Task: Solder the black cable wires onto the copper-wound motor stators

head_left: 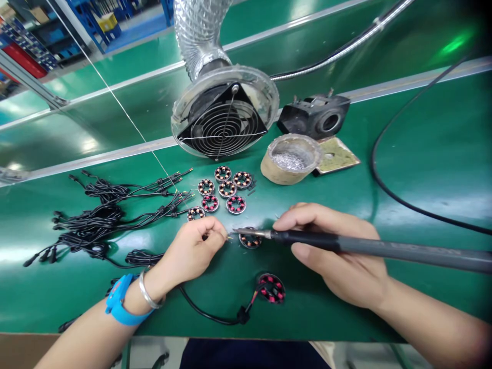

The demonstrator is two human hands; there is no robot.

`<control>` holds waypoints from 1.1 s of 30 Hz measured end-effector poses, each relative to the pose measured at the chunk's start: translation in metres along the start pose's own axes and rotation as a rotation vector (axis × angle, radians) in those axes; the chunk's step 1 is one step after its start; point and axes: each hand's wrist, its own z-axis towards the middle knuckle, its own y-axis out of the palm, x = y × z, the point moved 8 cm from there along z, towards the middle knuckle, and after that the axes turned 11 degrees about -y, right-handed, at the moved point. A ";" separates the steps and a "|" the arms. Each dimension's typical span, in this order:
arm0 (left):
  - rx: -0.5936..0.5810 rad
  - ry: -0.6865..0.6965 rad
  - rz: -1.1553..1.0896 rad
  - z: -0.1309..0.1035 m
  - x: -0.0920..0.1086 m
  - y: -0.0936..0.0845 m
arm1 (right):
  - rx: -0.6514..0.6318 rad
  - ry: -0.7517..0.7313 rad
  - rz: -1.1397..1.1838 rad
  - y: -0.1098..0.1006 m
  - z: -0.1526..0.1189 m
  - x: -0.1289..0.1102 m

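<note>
My right hand [342, 251] is closed around a soldering iron [307, 239], whose metal tip points left over a small ring-shaped motor stator [250, 241] with copper-coloured coils. Just left of the tip, my left hand [198, 248] is pinched on a thin wire [229, 237], its short end poking out from the fingertips. Whether the iron touches the stator or the wire I cannot tell. Nearer the front edge lies a stator with red coils [272, 288], joined to a black cable [209, 316]. Behind my left hand several more stators [227, 189] sit in a group.
Several bundled black cables [96, 220] lie at left. A fume fan [225, 123] on a silver duct [202, 36] hangs ahead. Behind my right hand are a bowl of solder bits [290, 161], a sponge tray [338, 156] and a black iron holder [315, 117]. A black cord [378, 174] loops at right.
</note>
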 end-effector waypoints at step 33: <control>-0.029 -0.013 -0.021 0.000 0.000 0.002 | -0.024 -0.171 -0.020 -0.001 0.007 -0.023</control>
